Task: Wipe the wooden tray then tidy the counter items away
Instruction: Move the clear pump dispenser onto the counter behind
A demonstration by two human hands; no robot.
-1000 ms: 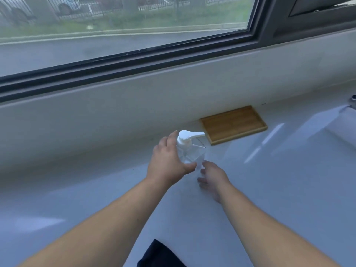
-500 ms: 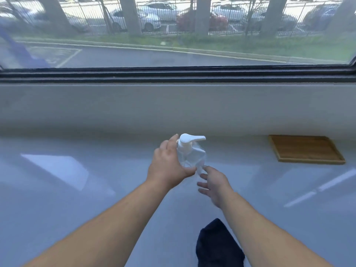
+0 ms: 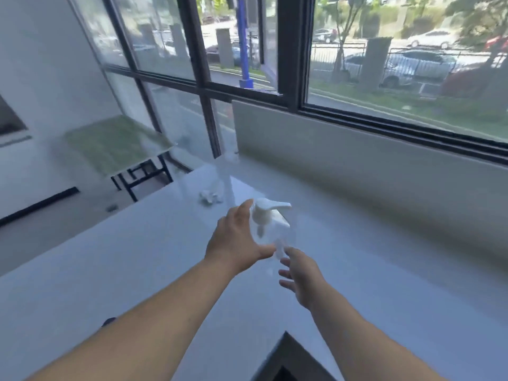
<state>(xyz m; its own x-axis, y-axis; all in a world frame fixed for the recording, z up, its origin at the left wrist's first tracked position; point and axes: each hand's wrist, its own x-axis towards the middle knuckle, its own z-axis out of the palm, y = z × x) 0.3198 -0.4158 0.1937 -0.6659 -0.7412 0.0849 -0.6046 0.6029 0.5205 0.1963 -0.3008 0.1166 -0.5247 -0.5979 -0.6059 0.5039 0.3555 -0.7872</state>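
Note:
A clear pump bottle (image 3: 270,229) with a white pump head is held above the white counter (image 3: 384,270). My left hand (image 3: 236,240) grips its left side. My right hand (image 3: 301,276) sits just under and to the right of the bottle, fingers spread, fingertips near its base. The wooden tray is out of view.
A crumpled white tissue (image 3: 210,196) lies on the counter near its far left end. A low white wall under the window (image 3: 357,149) borders the counter's back. Beyond the counter's left edge stands a green-topped table (image 3: 115,144). A dark edge (image 3: 288,358) shows at the bottom.
The view has swung left, so the wooden tray has left the frame and the counter's left end appeared. Both hands keep the same hold around the bottle.

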